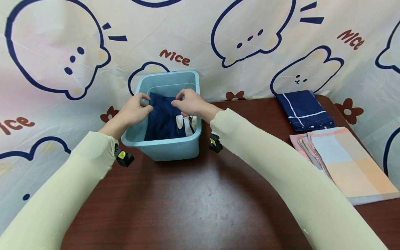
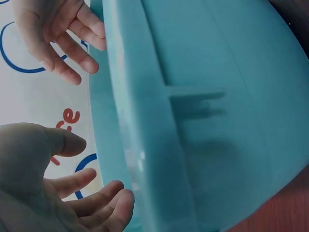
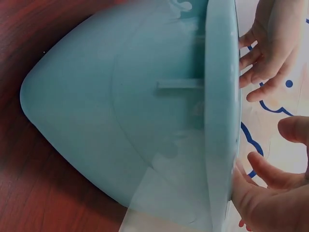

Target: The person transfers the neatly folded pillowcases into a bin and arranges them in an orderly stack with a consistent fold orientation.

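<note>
A light blue plastic bin point(image 1: 175, 151) stands on the table by the back curtain. Inside lie a dark navy cloth point(image 1: 162, 119) and, at its right, a smaller piece of white, beige and black patterned cloth point(image 1: 189, 125). My left hand point(image 1: 135, 110) is over the bin's left side, fingers loosely bent and thumb apart from them. Over the right side hovers my right hand point(image 1: 189, 102), its fingers bent toward the navy cloth. Both wrist views show the hands at the rim, with relaxed, spread fingers and nothing held. Whether any fingertip touches the cloth is hard to tell.
At the table's right lie a folded navy cloth with white lines point(image 1: 304, 109) and, nearer me, a folded pastel checked cloth point(image 1: 347, 159). The brown wooden table point(image 1: 200, 205) extends in front of the bin. A cartoon-printed curtain point(image 1: 193, 34) hangs close behind.
</note>
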A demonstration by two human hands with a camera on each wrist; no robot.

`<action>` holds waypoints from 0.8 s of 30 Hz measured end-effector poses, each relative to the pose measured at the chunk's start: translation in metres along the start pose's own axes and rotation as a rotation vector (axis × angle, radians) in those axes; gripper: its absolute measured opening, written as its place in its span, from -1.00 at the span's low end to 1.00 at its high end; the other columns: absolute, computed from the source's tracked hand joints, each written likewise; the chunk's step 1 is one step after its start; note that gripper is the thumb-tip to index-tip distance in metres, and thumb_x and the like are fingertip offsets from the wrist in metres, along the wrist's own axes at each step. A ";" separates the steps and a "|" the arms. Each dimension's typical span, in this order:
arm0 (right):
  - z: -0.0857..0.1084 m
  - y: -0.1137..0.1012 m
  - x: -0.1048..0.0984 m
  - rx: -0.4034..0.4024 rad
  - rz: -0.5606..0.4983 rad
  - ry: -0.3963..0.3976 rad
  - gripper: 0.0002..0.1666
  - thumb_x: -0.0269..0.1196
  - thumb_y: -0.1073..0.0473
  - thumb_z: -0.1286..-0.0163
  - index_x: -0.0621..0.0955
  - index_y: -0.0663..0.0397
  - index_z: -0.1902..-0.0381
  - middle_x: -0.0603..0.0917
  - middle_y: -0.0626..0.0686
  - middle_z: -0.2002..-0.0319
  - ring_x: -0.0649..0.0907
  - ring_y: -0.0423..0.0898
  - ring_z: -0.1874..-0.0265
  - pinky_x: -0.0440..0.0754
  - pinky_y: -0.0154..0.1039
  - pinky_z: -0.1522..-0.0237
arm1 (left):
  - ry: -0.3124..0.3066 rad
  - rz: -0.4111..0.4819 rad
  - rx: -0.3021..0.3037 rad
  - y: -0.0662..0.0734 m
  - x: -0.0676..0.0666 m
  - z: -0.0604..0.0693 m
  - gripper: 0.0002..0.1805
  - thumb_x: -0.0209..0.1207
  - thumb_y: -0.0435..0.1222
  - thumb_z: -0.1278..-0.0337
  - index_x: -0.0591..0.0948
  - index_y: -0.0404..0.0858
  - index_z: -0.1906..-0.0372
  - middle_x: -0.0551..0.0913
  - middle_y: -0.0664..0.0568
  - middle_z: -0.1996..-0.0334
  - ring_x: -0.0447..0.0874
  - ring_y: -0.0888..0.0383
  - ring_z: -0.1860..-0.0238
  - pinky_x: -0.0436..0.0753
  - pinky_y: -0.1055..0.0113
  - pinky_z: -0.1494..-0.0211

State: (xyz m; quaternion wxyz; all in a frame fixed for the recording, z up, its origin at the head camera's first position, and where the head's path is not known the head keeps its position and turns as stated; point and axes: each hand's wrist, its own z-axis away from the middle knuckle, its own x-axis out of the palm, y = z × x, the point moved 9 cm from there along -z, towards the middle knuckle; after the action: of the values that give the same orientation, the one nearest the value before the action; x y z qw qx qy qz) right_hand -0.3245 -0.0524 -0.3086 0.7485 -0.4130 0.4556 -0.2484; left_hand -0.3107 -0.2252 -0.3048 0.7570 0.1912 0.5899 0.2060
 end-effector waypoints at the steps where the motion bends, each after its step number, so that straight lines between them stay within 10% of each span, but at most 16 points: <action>1: 0.001 -0.001 0.000 -0.013 -0.001 0.006 -0.55 0.08 0.02 -0.58 0.43 0.13 -0.28 0.54 0.17 -0.18 0.68 -0.06 0.19 0.64 -0.35 0.22 | 0.000 -0.004 0.002 0.001 0.000 0.000 -0.40 -0.10 -0.12 -0.50 0.20 -0.27 -0.49 0.38 -0.36 -0.41 0.43 -0.32 -0.31 0.42 -0.33 -0.33; 8: 0.006 -0.002 -0.004 -0.080 -0.051 0.044 -0.63 0.10 0.07 -0.57 0.50 0.16 -0.19 0.59 0.15 0.01 0.67 -0.06 0.24 0.70 -0.07 -0.06 | -0.006 -0.005 0.013 0.005 -0.002 0.001 -0.46 -0.09 -0.11 -0.52 0.28 -0.29 -0.43 0.40 -0.37 -0.40 0.44 -0.34 -0.30 0.42 -0.36 -0.32; 24: 0.016 -0.001 -0.007 -0.163 -0.161 0.107 -0.72 0.09 0.12 -0.58 0.54 0.14 -0.11 0.60 0.07 0.23 0.71 -0.04 0.25 0.71 -0.15 0.09 | 0.010 -0.001 0.057 0.012 -0.006 0.008 -0.46 -0.09 -0.10 -0.54 0.28 -0.28 -0.44 0.43 -0.38 -0.37 0.44 -0.33 -0.30 0.40 -0.36 -0.34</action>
State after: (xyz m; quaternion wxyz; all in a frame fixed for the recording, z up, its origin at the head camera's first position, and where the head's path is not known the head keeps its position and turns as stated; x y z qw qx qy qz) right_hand -0.3131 -0.0411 -0.3007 0.6645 -0.4939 0.4790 -0.2916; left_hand -0.3058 -0.2183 -0.2916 0.7484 0.2112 0.5994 0.1897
